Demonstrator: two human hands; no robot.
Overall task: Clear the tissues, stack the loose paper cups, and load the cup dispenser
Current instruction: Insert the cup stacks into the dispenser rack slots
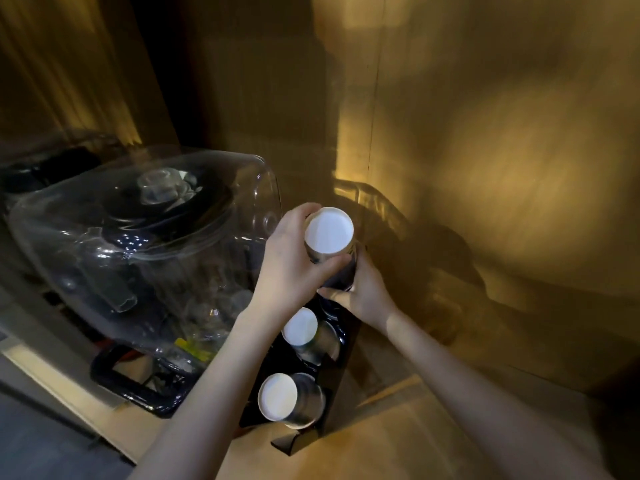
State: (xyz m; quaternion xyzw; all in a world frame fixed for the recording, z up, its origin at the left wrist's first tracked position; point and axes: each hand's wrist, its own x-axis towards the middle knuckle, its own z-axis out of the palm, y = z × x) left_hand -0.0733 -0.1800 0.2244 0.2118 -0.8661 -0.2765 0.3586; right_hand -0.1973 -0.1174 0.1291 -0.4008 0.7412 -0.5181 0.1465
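Note:
A black cup dispenser (341,386) stands on the wooden counter with three openings in a row. The nearest opening holds a stack of paper cups (281,398), white bottoms up, and the middle one holds another stack (300,326). Over the far opening, my left hand (291,271) grips a third stack of paper cups (328,233) near its white upturned bottom. My right hand (363,292) wraps the lower part of that same stack, just above the dispenser. No tissues are visible.
A large clear glass jar (104,244) with a lid lies to the left on a black tray (114,379). Wooden wall panels close in behind and to the right. The counter edge (69,393) runs along the lower left.

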